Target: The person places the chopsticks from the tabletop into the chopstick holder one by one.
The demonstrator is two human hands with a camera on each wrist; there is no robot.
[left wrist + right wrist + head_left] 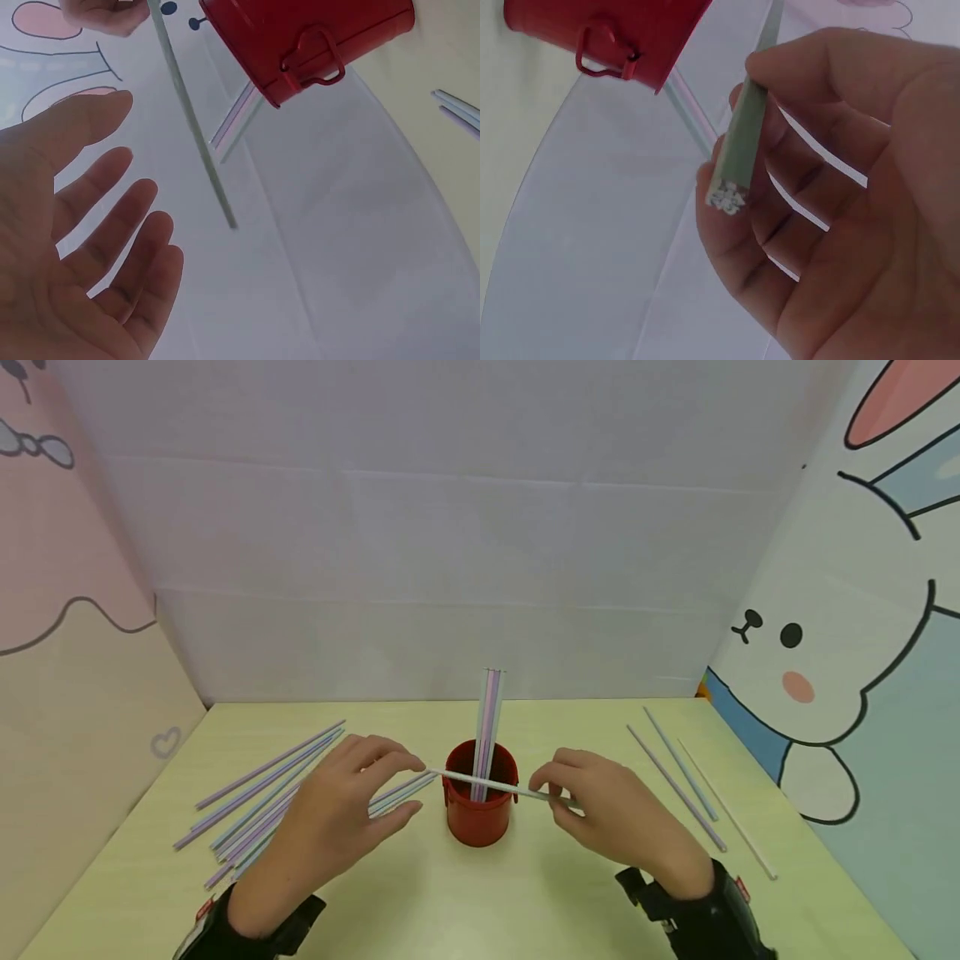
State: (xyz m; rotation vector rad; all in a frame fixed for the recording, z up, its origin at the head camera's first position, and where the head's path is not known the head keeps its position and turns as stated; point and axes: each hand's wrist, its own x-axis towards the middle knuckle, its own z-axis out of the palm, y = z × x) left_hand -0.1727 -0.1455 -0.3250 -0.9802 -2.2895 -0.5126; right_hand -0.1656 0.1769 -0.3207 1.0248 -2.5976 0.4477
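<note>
My right hand (611,806) pinches a thin pale green stick (498,785) near one end, between thumb and fingers. In the right wrist view, that end of the pale green stick (739,157) shows a whitish patterned face. The stick slants in front of the mouth of a small red bucket (480,825). Several pastel sticks (487,714) stand upright inside the bucket. Close to the stick's far end is my left hand (333,814), its thumb and fingers spread. A gap shows between the left hand (90,240) and the stick in the left wrist view.
A loose bundle of purple and bluish sticks (258,797) lies on the pale yellow table (450,902) at left, partly behind my left hand. Three separate sticks, including a purple stick (675,787), lie at right. A white backdrop (450,543) rises behind.
</note>
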